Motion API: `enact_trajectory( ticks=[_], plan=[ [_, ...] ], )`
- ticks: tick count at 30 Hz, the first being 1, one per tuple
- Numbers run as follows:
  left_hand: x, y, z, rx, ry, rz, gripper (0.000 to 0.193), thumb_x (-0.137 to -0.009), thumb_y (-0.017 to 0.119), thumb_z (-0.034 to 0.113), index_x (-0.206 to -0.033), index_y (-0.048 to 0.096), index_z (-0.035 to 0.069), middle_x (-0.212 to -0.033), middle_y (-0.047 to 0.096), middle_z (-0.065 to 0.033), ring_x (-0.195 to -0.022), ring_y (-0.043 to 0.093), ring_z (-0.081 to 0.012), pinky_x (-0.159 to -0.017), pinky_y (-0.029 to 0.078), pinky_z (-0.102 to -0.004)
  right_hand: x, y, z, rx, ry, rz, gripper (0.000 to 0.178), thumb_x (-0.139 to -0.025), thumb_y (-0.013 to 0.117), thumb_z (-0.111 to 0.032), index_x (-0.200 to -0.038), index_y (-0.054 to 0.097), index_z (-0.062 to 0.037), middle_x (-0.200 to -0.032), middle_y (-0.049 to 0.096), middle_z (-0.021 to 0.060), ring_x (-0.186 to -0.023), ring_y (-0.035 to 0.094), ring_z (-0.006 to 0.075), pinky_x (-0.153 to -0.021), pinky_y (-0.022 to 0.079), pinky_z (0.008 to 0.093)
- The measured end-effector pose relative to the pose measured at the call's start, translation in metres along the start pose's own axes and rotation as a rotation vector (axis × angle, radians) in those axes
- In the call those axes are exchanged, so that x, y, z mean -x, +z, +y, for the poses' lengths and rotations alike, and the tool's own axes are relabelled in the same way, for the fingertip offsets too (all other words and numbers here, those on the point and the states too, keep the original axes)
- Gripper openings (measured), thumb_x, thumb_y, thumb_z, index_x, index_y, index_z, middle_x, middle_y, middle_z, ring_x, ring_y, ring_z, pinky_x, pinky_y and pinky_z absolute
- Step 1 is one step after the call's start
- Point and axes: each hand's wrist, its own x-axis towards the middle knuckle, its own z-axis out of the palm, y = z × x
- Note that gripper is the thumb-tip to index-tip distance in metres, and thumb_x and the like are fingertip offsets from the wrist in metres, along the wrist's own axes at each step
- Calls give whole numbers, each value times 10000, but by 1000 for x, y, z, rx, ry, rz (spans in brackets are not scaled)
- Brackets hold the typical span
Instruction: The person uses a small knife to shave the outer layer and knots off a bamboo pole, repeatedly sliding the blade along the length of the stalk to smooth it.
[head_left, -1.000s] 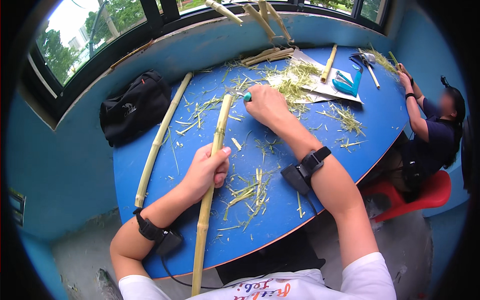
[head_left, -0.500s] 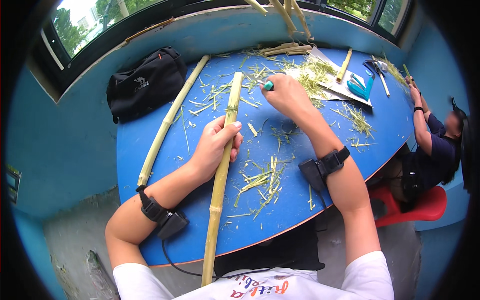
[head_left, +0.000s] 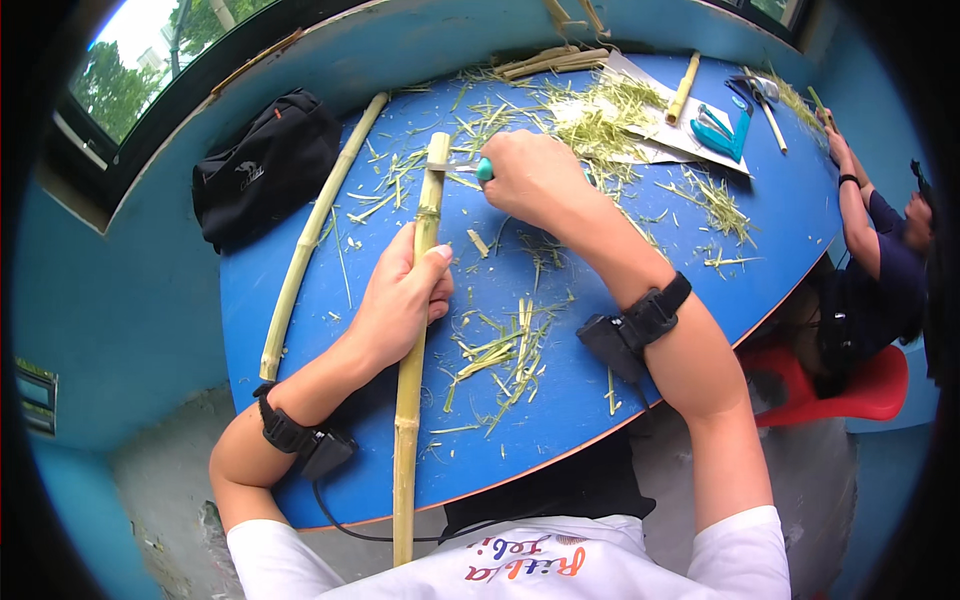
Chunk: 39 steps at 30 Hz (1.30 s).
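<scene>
We have our left hand (head_left: 392, 305) wrapped around a jointed cane stalk (head_left: 408, 410), its fingers (head_left: 438, 293) clamped on the pale yellow-green shaft with the thumb lying along the top. The stalk slants up over the blue surface (head_left: 572, 398), its lower end reaching past the near edge to our white shirt (head_left: 640, 560) and its cut upper end pointing away from us. Our right hand (head_left: 535, 180) is closed in a fist, the fingers clamped on the teal handle of a knife (head_left: 485, 170); the blade lies across the stalk just below that upper end, above the first joint.

To our left, a second cane stalk (head_left: 312, 245) lies along the surface, beside a black zipped bag (head_left: 262, 170). Loose shavings (head_left: 505, 355) are strewn between our forearms, and a thicker heap (head_left: 612, 112) covers part of a white sheet (head_left: 735, 168) beyond the right hand. On that sheet we also see a short cane piece (head_left: 684, 88) and a teal hand tool (head_left: 728, 138). We wear a black strapped device (head_left: 630, 328) near each wrist. At far right, a co-worker (head_left: 885, 235) sits on a red seat (head_left: 840, 390).
</scene>
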Motion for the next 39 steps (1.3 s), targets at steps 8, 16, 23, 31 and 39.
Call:
enact_trajectory(
  ticks=[8,16,23,31,39],
  plan=[
    [9,-4,0,-221,2,-65,177,-992,434,240,-956,409,68,-663,426,-6,-559,374,-67,-502,360,-223,-13,14,24,-18,116,74,187,-746,587,-142,-819,673,7,-834,669,231,-829,659,398,-762,524,485],
    [2,-16,3,49,-1,5,281,-995,370,334,-962,441,65,-657,405,-21,-529,392,-89,-476,329,-210,-10,8,1,-96,52,57,199,-759,583,-163,-817,679,1,-832,663,239,-829,659,392,-754,520,485],
    [-10,-17,-3,180,32,83,209,-993,468,298,-926,400,112,-682,424,-3,-538,442,-84,-470,353,-202,4,5,-19,-129,-80,-92,206,-755,577,-164,-793,667,17,-769,650,246,-775,651,403,-723,521,475],
    [-22,-19,-14,269,21,45,211,-964,522,251,-906,377,109,-632,417,3,-464,412,-69,-411,304,-198,10,21,-20,-208,-123,-170,209,-770,584,-183,-786,659,11,-757,639,246,-774,638,412,-708,503,486],
    [-20,-4,-17,97,14,89,206,-978,490,267,-905,416,90,-641,428,7,-464,415,-72,-406,334,-222,13,16,-19,-138,-92,-196,189,-756,574,-140,-819,669,10,-800,646,252,-785,634,420,-730,507,485]
  ],
)
